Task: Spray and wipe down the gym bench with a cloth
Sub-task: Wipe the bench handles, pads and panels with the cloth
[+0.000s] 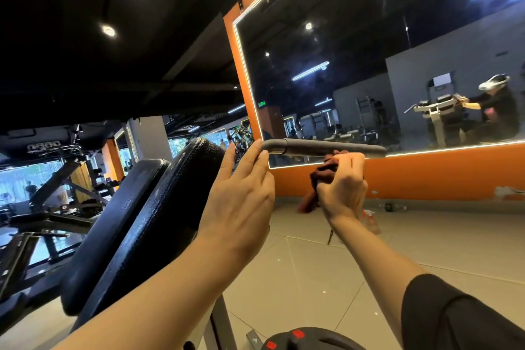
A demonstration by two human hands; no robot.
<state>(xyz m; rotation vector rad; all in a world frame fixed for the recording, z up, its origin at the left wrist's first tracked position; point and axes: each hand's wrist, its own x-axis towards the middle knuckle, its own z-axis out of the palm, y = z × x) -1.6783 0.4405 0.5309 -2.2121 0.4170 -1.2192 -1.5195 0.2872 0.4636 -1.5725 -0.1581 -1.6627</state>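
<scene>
While the left hand (pixel 241 196) rests straight fingers on the grey handle bar (pixel 326 147), right hand (pixel 342 186) clutches a dark red cloth (pixel 324 172) under it, black padded bench (pixel 159 207) left of both hands.

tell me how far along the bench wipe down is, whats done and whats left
Done: nothing here proves any part is finished; the black pads show no clear wipe marks. In hand: the right hand grips the dark red cloth against the grey handle bar, while the left hand steadies the bar's bend. The spray bottle sits on the floor. Left: likely the rest of the bar and possibly the pads.
</scene>
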